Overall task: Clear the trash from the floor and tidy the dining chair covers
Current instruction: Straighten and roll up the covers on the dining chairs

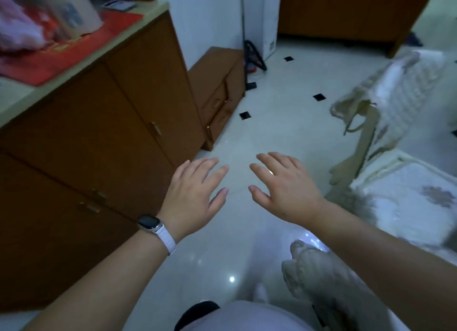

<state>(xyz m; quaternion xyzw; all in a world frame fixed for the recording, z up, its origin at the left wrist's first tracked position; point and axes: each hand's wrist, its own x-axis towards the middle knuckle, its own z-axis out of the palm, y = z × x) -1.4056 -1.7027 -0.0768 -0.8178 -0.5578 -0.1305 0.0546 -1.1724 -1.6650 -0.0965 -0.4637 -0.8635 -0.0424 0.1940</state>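
Left hand: Your left hand (190, 194) is out flat over the floor (284, 103), palm down, fingers spread wide. It holds nothing.
Right hand: Your right hand (284, 189) is just beside it, palm down too, fingers spread wide. It holds nothing. Your two hands do not touch.
Watch: A watch (150, 223) with a white strap sits on your left wrist.
Near chair cover: A white near chair cover (408, 202) with grey flower shapes lies on the seat to your right, close to your right arm.
Far chair cover: A pale far chair cover (395, 90) hangs on the chair farther off on the right. It looks bunched up, with ties hanging down. It is blurry.
Lumpy cloth: A cream lumpy cloth (314, 273) shows low down by your right arm. You cannot tell what it belongs to.
Floor tiles: Shiny and white, with little black squares (244, 115).
Big cupboard: A brown big cupboard (99, 133) stands on your left.
On top of it: A red mat (74, 48), a box (71, 11) and a pink bag (17, 31), all blurry.
Small cupboard: A lower brown small cupboard (217, 88) stands past the big one, by the wall.
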